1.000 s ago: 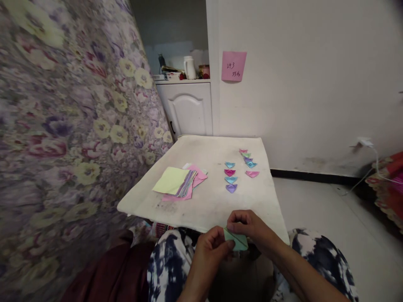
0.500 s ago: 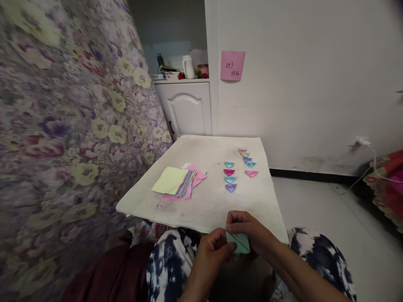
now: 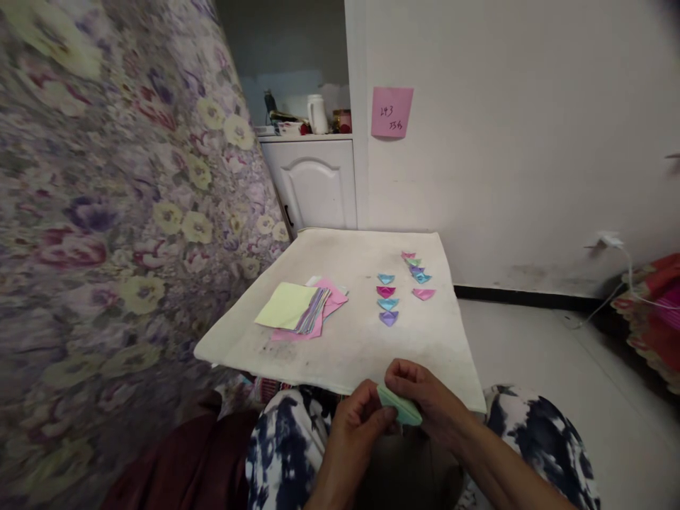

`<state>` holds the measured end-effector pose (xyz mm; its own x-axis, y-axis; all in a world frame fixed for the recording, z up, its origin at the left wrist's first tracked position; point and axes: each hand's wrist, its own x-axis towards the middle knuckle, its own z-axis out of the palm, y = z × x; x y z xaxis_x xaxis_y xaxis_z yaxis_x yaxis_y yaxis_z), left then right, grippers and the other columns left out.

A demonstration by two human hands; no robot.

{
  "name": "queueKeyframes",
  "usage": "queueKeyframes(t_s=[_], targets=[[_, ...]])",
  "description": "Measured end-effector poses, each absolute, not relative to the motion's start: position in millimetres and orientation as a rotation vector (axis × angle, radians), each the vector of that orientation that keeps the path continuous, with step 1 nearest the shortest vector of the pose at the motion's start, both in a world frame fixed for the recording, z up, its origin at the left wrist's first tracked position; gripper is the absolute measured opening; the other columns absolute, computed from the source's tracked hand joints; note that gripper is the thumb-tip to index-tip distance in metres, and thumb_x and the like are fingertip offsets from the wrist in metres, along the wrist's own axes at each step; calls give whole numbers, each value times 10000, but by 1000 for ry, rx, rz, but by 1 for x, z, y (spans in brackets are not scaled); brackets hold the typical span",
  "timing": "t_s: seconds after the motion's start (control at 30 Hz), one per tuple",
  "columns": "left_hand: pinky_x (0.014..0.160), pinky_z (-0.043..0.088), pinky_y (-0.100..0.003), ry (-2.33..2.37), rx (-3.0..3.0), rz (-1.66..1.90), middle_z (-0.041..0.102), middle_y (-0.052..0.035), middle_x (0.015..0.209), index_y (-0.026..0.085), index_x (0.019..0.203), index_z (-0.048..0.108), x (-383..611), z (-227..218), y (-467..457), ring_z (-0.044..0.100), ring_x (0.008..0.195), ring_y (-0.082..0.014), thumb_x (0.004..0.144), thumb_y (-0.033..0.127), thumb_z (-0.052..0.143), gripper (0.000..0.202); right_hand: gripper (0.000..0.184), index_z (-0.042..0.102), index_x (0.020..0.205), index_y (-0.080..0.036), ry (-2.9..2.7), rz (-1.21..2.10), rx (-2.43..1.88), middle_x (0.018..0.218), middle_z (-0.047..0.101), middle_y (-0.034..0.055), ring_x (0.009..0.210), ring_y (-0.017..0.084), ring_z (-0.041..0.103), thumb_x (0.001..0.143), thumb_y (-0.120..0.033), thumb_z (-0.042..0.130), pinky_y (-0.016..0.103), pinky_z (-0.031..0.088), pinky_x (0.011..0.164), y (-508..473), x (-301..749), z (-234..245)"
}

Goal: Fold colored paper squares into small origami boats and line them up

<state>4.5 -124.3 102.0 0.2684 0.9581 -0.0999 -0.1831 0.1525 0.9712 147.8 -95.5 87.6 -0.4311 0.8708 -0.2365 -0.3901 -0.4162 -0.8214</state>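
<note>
A small folded sheet of green paper (image 3: pixel 402 407) is held between my two hands, just off the near edge of the table. My left hand (image 3: pixel 361 418) pinches its left side, thumb in front. With closed fingers my right hand (image 3: pixel 422 388) grips its upper right edge. Beyond them on the table lie several small folded paper pieces in two columns, among them a purple one (image 3: pixel 388 319), a magenta one (image 3: pixel 385 291) and a pink one (image 3: pixel 423 294). To the left is a stack of coloured paper sheets (image 3: pixel 287 306) with a yellow one on top.
The table (image 3: pixel 340 361) has a cream cover with dark smudges at front left. A floral curtain (image 3: pixel 159 212) hangs along the left. Behind stand a white cabinet (image 3: pixel 321 184) and a wall with a pink note (image 3: pixel 392 112). A white cord (image 3: pixel 630 265) hangs at right.
The green paper has gone from a flat square facing me to a narrower shape, tilted or folded along its diagonal. Both hands keep hold of it and have barely shifted.
</note>
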Motion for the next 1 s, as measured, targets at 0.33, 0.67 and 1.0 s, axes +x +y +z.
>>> queueKeyframes(t_s=[0.33, 0.67, 1.0], targets=[[558, 412, -214, 961, 862, 1207, 593, 33, 591, 173, 731, 573, 15, 104, -129, 537, 559, -119, 702, 237, 695, 141, 307, 506, 708, -177, -874, 1754, -889, 547, 525, -65, 430, 64, 423, 690, -387, 729, 186, 316, 422, -101, 136, 89], [485, 408, -193, 876, 724, 1268, 630, 42, 663, 188, 819, 557, 16, 104, -125, 540, 495, -92, 645, 201, 741, 254, 405, 427, 655, -199, -1100, 1476, -1080, 509, 402, -94, 438, 64, 343, 605, -404, 772, 191, 276, 416, -94, 136, 90], [543, 416, -185, 1000, 701, 1329, 616, 36, 573, 153, 721, 598, 14, 100, -128, 537, 541, -98, 681, 280, 728, 187, 178, 585, 733, -160, -1204, 1404, -1034, 643, 596, -19, 615, 139, 559, 719, -294, 701, 233, 430, 576, -119, 141, 101]])
